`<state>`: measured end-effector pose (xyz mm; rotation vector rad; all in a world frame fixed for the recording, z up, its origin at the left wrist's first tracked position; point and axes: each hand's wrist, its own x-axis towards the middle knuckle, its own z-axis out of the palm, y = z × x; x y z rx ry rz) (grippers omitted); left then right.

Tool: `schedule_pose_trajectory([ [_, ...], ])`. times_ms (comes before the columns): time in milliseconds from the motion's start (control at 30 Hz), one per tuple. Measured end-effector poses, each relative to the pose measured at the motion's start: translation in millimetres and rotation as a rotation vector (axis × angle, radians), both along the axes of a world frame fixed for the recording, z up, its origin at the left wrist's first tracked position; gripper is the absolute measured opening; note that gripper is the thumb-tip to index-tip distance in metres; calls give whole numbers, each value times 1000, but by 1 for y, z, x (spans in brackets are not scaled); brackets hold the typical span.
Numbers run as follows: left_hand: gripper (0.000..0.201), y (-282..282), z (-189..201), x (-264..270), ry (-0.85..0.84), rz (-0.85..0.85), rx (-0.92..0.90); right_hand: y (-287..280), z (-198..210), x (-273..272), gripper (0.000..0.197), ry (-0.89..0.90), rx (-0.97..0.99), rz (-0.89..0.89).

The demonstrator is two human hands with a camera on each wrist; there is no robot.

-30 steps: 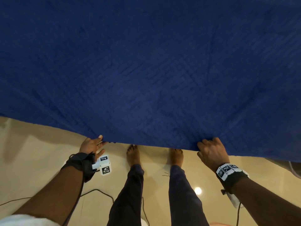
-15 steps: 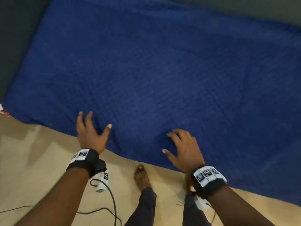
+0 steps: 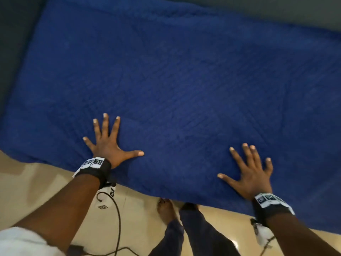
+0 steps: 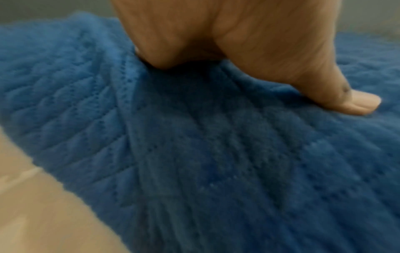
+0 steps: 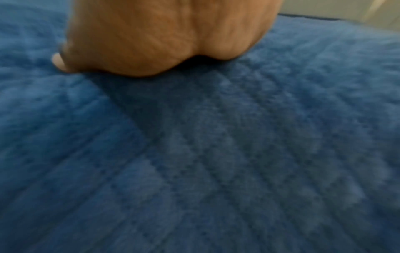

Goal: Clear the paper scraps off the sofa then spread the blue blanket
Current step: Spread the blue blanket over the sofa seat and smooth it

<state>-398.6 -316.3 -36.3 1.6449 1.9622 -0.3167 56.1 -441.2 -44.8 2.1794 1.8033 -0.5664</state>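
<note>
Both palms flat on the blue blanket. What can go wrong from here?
1. A fold rises beside the left hand; pushing forward may bunch the blue blanket rather than flatten it.
2. Its near edge hangs over the bare foot; a step might drag it off.
3. The black cable loops beside that foot, a possible snag.

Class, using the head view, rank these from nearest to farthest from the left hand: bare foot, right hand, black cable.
1. black cable, just below the wrist.
2. bare foot, on the floor.
3. right hand, far right on the blanket.
</note>
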Motion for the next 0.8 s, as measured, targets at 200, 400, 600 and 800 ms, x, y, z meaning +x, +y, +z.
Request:
schedule_pose_trajectory([
  [200, 149, 24, 16, -57, 64, 352, -51, 8, 18, 58, 103, 9, 62, -611],
  [400, 143, 51, 16, -115, 6, 625, 23, 101, 20, 8, 104, 32, 206, -409],
  [600, 127, 62, -5, -85, 9, 567, 62, 192, 0, -189, 94, 280, 211, 393],
  [800, 94, 75, -10, -75, -41, 213, 77, 223, -20, -300, 104, 321, 112, 674],
])
